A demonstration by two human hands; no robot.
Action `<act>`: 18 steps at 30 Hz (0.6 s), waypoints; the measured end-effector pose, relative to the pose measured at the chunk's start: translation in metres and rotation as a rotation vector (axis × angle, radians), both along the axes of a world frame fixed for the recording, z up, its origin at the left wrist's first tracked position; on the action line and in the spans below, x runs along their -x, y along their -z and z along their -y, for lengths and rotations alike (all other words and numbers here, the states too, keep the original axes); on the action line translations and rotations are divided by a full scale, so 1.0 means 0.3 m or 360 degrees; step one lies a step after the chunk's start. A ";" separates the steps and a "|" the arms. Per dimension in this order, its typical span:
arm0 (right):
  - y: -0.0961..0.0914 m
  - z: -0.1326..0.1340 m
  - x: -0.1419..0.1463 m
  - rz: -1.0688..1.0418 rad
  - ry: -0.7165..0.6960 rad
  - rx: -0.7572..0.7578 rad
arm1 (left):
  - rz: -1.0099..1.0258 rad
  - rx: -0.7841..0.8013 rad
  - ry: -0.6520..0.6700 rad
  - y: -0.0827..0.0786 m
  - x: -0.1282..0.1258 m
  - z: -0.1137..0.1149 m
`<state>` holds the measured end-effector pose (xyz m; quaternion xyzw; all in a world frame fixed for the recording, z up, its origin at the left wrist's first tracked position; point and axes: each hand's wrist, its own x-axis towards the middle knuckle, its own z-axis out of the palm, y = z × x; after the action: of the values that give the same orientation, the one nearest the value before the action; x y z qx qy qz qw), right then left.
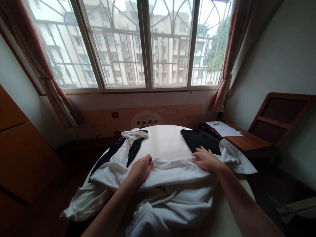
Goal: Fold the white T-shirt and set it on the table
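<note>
A white garment (172, 174) lies spread across the near half of a round white table (165, 141). My left hand (140, 169) is closed in a pinch on the garment's far folded edge. My right hand (206, 159) rests on the same edge further right, fingers curled onto the cloth. A black and white garment (125, 148) lies bunched at the table's left side. A black garment (201, 140) lies at the right, just beyond my right hand.
A wooden side desk (244, 140) with white papers (225, 130) stands to the right, with a wooden frame (281, 117) leaning on the wall. A printed cardboard panel (148, 118) stands under the window. A wooden cabinet (22, 158) is at left.
</note>
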<state>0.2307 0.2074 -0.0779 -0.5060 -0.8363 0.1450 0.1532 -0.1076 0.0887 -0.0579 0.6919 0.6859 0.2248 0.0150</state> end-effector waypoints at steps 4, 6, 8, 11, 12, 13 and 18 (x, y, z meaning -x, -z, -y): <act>-0.042 0.020 0.014 -0.0088 -0.0076 -0.0110 | 0.0193 -0.0365 -0.0134 -0.021 0.004 0.004; -0.064 0.023 0.020 -0.0290 -0.0047 -0.0241 | 0.0310 -0.0565 -0.0123 -0.025 0.011 0.006; -0.083 0.025 0.022 -0.0534 0.0036 -0.0361 | 0.0458 -0.0736 -0.0076 -0.027 0.017 0.009; -0.104 0.034 0.021 -0.0829 0.0109 -0.0519 | 0.0612 -0.0906 0.0001 -0.032 0.018 0.015; -0.110 0.042 0.021 -0.0892 0.0072 -0.0554 | 0.0609 -0.0938 0.0029 -0.036 0.017 0.018; -0.115 0.052 0.020 -0.0929 -0.0002 -0.0558 | 0.0577 -0.0954 0.0068 -0.040 0.015 0.021; -0.135 0.116 0.007 -0.0843 -0.0347 -0.0201 | 0.0318 -0.0666 0.0492 -0.071 -0.006 0.046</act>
<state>0.2287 0.1726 -0.0374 -0.3473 -0.8240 0.2352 0.3810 -0.1059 0.0750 -0.0364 0.7508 0.5060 0.4237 -0.0265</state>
